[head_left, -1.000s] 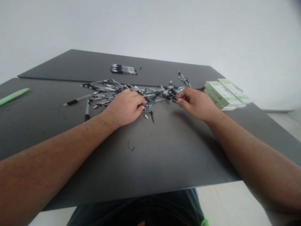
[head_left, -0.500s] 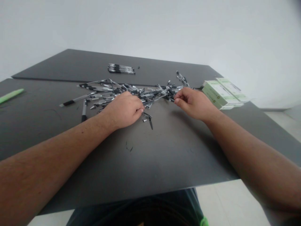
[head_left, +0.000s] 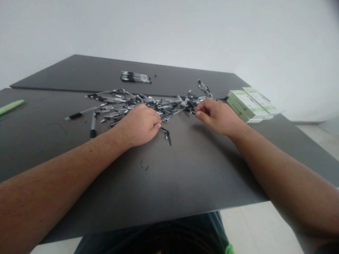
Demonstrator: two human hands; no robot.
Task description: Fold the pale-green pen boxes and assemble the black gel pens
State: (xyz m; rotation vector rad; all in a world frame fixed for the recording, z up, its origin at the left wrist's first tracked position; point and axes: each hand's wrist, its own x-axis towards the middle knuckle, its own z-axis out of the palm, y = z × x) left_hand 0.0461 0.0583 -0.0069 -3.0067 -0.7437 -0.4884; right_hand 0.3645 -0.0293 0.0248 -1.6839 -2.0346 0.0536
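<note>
A loose pile of clear and black gel pens and pen parts (head_left: 116, 108) spreads across the table in front of me. My left hand (head_left: 144, 124) rests at the pile's near side, its fingers curled down and thumb pressed in; what lies under the fingers is hidden. Just right of its thumb lie small pen parts, among them a black pen cap (head_left: 169, 140). At the right end of the pile is my right hand (head_left: 214, 115), thumb and fingertips closed together beside dark pen pieces. Whatever sits between those fingertips is too small to make out.
A neat row of pens (head_left: 135, 77) lies farther back on the dark table (head_left: 169, 183). Green-and-white boxes (head_left: 249, 104) stand to the right of my right hand. At the far left is a light green pen-shaped object (head_left: 12, 107). A pale wall rises behind.
A small light pen piece below my left hand has shifted right, against the black cap. Both hands stay almost in place; the whole view has slid slightly.
</note>
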